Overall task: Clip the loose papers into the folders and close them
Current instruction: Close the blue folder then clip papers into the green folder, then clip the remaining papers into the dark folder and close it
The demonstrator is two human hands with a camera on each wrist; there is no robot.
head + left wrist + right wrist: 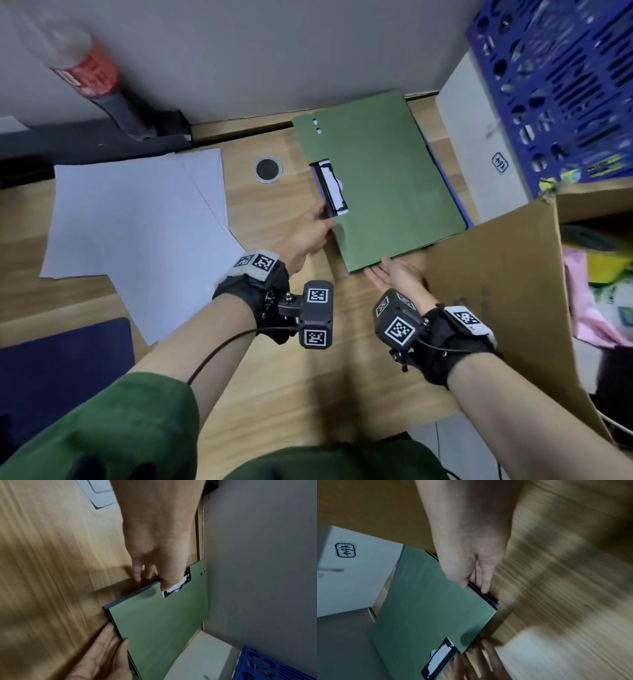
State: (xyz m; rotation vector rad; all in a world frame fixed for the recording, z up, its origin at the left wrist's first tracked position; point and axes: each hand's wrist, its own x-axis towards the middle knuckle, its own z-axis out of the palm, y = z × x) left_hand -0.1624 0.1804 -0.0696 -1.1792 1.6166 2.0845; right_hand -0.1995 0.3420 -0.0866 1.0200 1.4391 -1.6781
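Note:
A closed green folder (376,178) (159,622) (428,601) lies on the wooden desk (284,377), on top of a blue folder (448,185) (120,600) whose edge shows. A black clip over white paper (331,186) (440,657) shows through a cutout in the green cover. My left hand (323,216) (150,583) pinches the folder's left edge by the clip, thumb on top. My right hand (387,274) (474,586) lies palm up, straight fingers against the near edge, thumb on the cover. Loose white papers (137,219) lie fanned at the left.
A tall cardboard box flap (496,274) stands right of my right hand. A white box (479,144) and a blue perforated basket (565,85) sit behind it. A round cable grommet (268,169), a dark mat (61,370) and a bottle (82,65) are at the left.

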